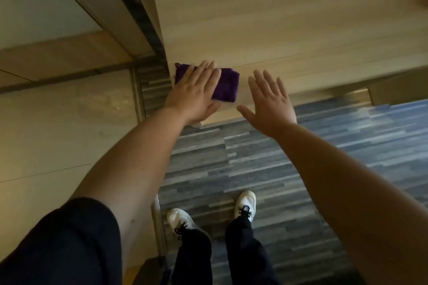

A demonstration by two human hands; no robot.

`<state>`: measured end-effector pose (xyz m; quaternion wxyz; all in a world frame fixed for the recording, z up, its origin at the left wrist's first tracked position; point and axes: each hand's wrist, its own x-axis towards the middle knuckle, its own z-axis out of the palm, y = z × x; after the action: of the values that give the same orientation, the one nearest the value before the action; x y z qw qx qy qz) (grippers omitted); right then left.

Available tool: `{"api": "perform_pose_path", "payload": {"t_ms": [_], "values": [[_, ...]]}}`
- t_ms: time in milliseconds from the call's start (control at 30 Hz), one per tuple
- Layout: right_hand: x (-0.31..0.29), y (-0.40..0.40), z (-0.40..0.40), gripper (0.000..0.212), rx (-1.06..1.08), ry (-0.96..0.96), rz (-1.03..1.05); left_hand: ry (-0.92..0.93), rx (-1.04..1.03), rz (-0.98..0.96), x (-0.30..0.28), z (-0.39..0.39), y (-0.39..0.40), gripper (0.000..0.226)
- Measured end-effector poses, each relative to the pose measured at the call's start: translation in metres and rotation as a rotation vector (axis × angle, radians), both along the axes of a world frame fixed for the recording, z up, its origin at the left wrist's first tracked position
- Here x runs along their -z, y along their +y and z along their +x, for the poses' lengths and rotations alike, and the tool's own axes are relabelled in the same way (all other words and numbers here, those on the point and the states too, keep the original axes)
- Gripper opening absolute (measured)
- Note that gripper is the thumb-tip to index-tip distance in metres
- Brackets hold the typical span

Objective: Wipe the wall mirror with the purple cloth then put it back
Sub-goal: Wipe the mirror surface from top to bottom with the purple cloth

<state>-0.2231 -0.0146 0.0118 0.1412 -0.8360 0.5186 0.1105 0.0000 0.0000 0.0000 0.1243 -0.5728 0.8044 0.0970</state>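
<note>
The purple cloth [228,87] lies folded on the light wooden tabletop [278,30], close to its front left corner. My left hand [194,95] rests flat on the cloth's left half with the fingers stretched out, not curled around it. My right hand [268,104] hovers just right of the cloth over the table's front edge, palm down, fingers spread and holding nothing. I cannot make out the wall mirror in this view.
A glossy beige wall panel [58,122] runs along the left, with a dark vertical strip [139,11] between it and the table. Grey striped flooring [254,157] lies below, and my white shoes [245,203] stand on it in front of the table.
</note>
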Motion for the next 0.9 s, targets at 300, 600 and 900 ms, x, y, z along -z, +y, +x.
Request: {"api": "perform_pose_path", "payload": {"t_ms": [300,600,900], "values": [[0.029,-0.011,-0.004,0.082,-0.016,0.040,-0.053,0.063,0.035,-0.167,0.030,0.007,-0.018,0.084],[0.012,-0.009,0.007,0.080,-0.022,0.029,-0.053,0.113,-0.005,-0.194,0.019,0.005,-0.009,0.048],[-0.088,-0.019,0.067,0.079,-0.121,-0.044,-0.135,0.154,-0.087,-0.477,-0.083,0.068,0.015,0.040]]}}
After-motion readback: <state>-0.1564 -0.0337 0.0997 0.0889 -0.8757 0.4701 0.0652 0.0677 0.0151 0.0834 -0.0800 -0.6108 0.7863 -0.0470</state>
